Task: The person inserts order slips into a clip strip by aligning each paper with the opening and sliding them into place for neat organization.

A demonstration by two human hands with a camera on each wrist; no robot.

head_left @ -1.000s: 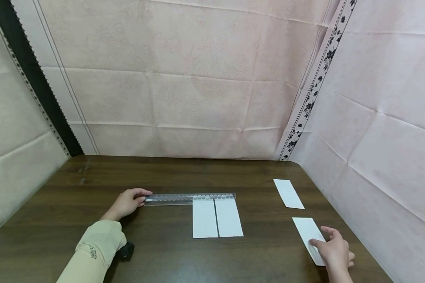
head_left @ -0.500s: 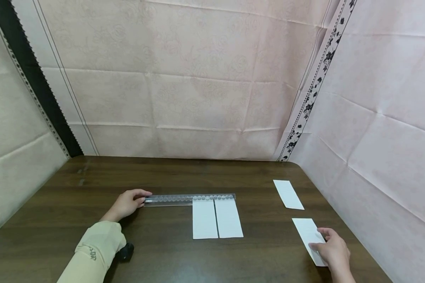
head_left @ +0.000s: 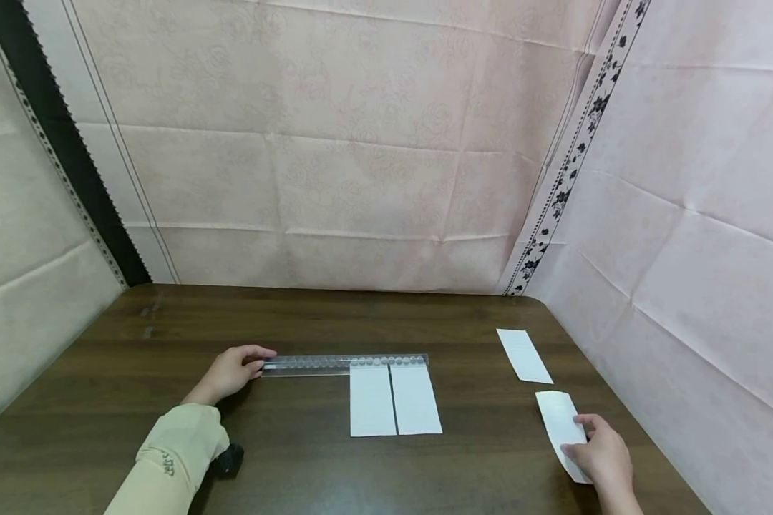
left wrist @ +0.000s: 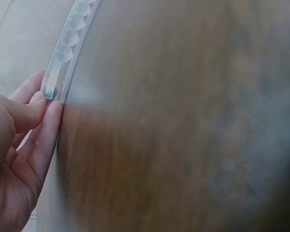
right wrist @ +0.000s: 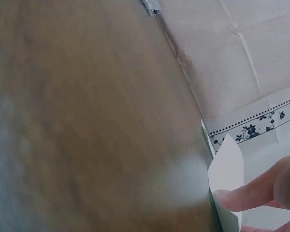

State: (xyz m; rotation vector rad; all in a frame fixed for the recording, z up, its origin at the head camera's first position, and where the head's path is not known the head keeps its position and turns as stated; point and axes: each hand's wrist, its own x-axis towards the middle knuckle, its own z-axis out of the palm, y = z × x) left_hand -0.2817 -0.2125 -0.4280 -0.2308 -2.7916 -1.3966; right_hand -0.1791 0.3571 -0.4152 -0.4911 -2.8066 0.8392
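Observation:
My left hand (head_left: 233,370) pinches the left end of a clear plastic ruler (head_left: 309,365) that lies across the table; the left wrist view shows thumb and fingertips on that ruler's end (left wrist: 58,79). The ruler's right part overlaps the top edges of two white paper pieces, a left one (head_left: 372,402) and a right one (head_left: 416,400), set side by side with a narrow gap. On the right, my right hand (head_left: 602,458) pinches another white paper piece (head_left: 557,422) by its side. That paper (right wrist: 227,166) looks bent in the right wrist view, its far end raised.
One more white paper piece (head_left: 524,355) lies just beyond the right hand. The brown wooden table (head_left: 283,458) is walled by pale cloth (head_left: 373,157) at the back and sides. A small black object (head_left: 229,459) sits at the left sleeve (head_left: 183,443).
The right hand's fingers have closed on the near right paper, and its far end has lifted and curved. The left hand and ruler look unmoved.

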